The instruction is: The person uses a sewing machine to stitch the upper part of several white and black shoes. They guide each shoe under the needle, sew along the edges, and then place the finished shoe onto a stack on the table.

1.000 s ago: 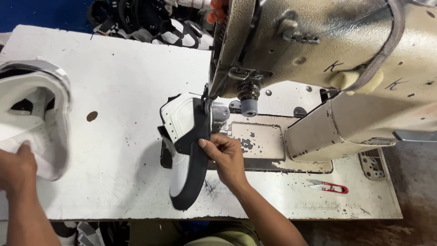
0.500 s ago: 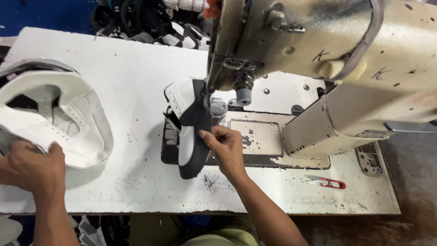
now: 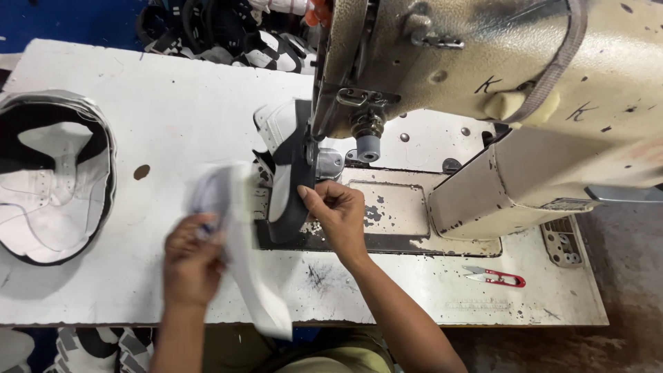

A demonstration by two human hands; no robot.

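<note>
Shoe upper (image 3: 286,186) under the needle could skew, since only the right hand (image 3: 338,217) pinches its edge while the left hand (image 3: 193,259) grips a blurred white piece (image 3: 242,242).

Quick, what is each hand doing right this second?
Left hand: closed on a blurred white flat cut piece.
Right hand: fingers pinched on the black and white shoe upper at the beige sewing machine.

Bright, even overhead light falls on the white surface (image 3: 173,103), casting only soft shadows beneath the sewing machine (image 3: 497,90). The white piece (image 3: 242,235) in the left hand (image 3: 193,262) is smeared by motion blur; the rest stays sharp.
</note>
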